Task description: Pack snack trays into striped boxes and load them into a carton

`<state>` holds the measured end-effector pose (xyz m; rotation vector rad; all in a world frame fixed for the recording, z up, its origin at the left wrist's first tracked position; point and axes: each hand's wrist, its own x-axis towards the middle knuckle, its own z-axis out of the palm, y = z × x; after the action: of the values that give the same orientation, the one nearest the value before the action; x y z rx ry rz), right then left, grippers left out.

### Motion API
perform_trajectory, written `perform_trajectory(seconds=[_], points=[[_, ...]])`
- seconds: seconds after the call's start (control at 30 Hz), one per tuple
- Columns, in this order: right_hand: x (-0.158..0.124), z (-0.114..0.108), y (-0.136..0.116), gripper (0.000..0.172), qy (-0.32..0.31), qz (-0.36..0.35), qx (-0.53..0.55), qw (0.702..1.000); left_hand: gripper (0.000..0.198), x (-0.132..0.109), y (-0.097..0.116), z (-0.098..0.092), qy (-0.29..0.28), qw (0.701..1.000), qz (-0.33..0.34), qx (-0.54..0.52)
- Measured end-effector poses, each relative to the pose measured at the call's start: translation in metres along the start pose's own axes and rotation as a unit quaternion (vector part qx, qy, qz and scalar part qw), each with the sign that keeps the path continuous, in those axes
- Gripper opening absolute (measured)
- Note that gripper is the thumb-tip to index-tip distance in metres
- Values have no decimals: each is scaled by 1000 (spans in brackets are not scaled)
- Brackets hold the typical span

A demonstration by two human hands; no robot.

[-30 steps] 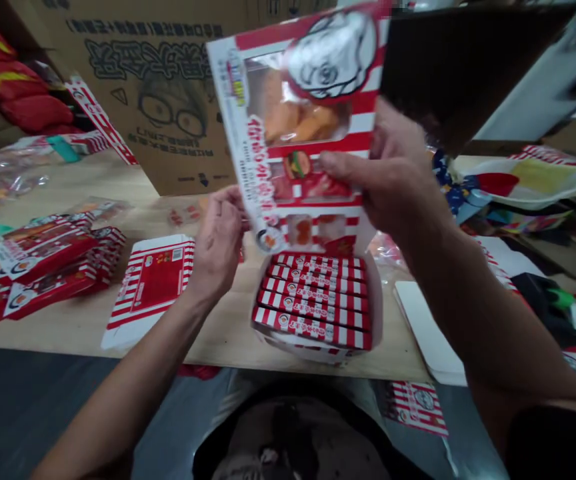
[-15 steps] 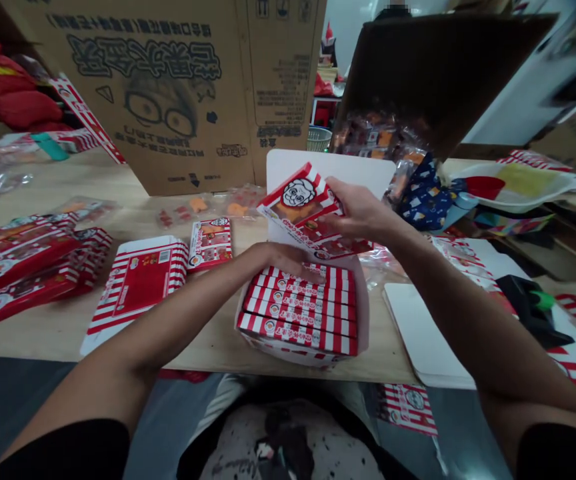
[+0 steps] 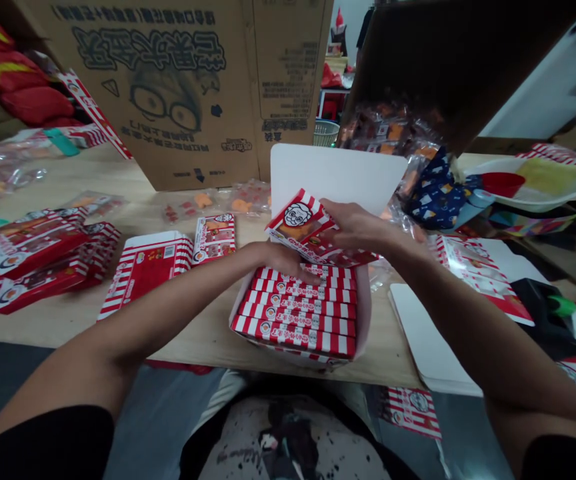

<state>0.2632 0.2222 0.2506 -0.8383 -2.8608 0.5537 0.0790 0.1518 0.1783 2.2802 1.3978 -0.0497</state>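
Observation:
An open carton with a raised white lid stands near the table's front edge. Several red-and-white striped boxes are packed upright in rows inside it. Gripped in my right hand, a striped box with a printed face tilts over the carton's back part. My left hand reaches into the carton, its fingers apart on the tops of the rear boxes, just below the held one.
A large cardboard box stands behind. Striped boxes are piled at the left, beside a flat red package. White cardboard and a black tape dispenser lie right; wrapped snacks are heaped behind.
My right hand has lowered the striped box toward the carton's back part. My left hand stays on the packed boxes. The whole view has shifted slightly.

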Motion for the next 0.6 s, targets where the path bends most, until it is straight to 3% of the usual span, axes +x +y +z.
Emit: perform_trajectory(seconds=[0.1,0.2,0.3,0.47,0.6], points=[[4,-2,-1,42,-59,-24,-20,998,55,-28,12,10,42,993,-85,73],[7,-9,-5,38,-95,-29,-42,994,45,-58,18,19,132,972,-97,168],[8,-17,-14,30,-132,-16,-58,989,39,-77,15,23,169,957,-104,211],[3,-18,-28,25,-135,13,-98,986,39,-87,10,29,200,951,-111,206],[5,-8,-34,22,-126,-15,-121,985,39,-88,15,34,231,943,-127,204]])
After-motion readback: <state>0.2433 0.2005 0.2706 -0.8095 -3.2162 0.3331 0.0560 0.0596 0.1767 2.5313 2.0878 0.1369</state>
